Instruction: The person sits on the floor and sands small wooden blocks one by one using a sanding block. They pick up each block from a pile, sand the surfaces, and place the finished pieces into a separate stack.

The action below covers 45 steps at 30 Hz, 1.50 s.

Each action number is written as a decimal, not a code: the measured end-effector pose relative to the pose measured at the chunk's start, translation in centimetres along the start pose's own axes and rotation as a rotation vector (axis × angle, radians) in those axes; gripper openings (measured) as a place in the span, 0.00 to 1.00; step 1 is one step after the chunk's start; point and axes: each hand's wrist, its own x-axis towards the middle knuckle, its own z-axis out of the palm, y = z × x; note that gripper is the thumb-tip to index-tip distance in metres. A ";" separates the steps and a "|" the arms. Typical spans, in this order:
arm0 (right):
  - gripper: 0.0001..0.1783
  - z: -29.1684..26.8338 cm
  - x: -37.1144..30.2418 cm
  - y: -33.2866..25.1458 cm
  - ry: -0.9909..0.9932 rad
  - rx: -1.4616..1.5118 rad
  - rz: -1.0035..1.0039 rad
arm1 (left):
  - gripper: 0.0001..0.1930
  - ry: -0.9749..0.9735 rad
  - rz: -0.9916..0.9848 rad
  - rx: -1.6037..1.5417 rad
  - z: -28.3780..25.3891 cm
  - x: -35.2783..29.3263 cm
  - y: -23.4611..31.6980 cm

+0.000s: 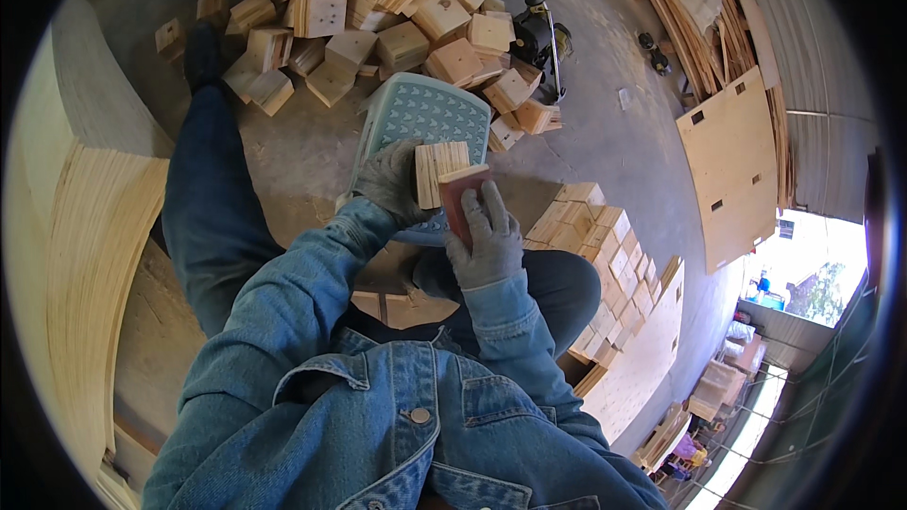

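My left hand (392, 181), in a grey glove, is closed round a small plywood block (440, 170) whose layered edge faces up. My gloved right hand (489, 244) grips a flat sanding block (463, 206) with a reddish-brown face and a pale wood edge. The top of the sanding block meets or overlaps the plywood block's right side; exact contact is hard to tell. Both hands are above a light blue plastic stool (425, 104) with a patterned top, between my legs.
Ahead lies a loose heap of wood blocks (402, 42), with a tool with a metal bar (556, 61) beside it. Blocks stand stacked in rows (605, 264) on my right. Tall plywood sheets (94, 227) are piled at left. Boards (727, 170) lean along the right wall.
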 end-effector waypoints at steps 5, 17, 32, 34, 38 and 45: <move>0.35 0.2 0.8 -0.5 -0.008 -0.080 -0.035 | 0.45 0.020 0.004 0.051 0.0 -0.4 -0.4; 0.38 2.1 11.5 0.0 -0.015 -0.144 0.064 | 0.41 0.089 0.019 0.153 2.3 -0.4 -2.5; 0.36 0.2 1.6 -2.1 -0.017 -0.109 -0.043 | 0.47 -0.033 -0.026 0.041 0.5 -0.5 -0.8; 0.36 0.3 4.5 -2.5 -0.021 -0.134 -0.021 | 0.40 0.037 0.040 0.054 0.2 -0.1 -0.4; 0.36 2.1 10.9 -1.5 -0.019 -0.131 0.023 | 0.34 0.053 -0.007 0.082 1.9 0.0 -2.2; 0.37 2.3 9.5 -1.5 -0.010 -0.158 -0.022 | 0.36 0.135 0.043 0.163 2.5 -0.4 -3.1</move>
